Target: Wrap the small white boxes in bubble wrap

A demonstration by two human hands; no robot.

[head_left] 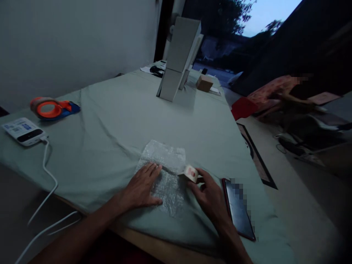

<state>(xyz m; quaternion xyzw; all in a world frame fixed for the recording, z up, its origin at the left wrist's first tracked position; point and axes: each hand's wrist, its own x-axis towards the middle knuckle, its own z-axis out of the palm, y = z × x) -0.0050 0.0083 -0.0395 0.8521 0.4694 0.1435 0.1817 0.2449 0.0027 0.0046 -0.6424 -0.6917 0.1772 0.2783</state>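
Observation:
A sheet of clear bubble wrap [168,156] lies on the cloth near the table's front edge, with a crease across its middle. My left hand [143,186] rests flat on its left side, fingers stretched out and thumb apart. At the right edge of the wrap, my right hand [205,189] grips a small whitish box [190,173] with a reddish mark, between thumb and fingers. A flap-like piece sticks out from the box's left side over the wrap. What the box holds, if anything, cannot be seen.
Right of my right hand lies a dark phone [238,209]. An orange and blue tape dispenser [50,109] and a white device [24,130] with a cable sit at left. Farther back stand tall white boxes [178,55] and a brown box [204,83].

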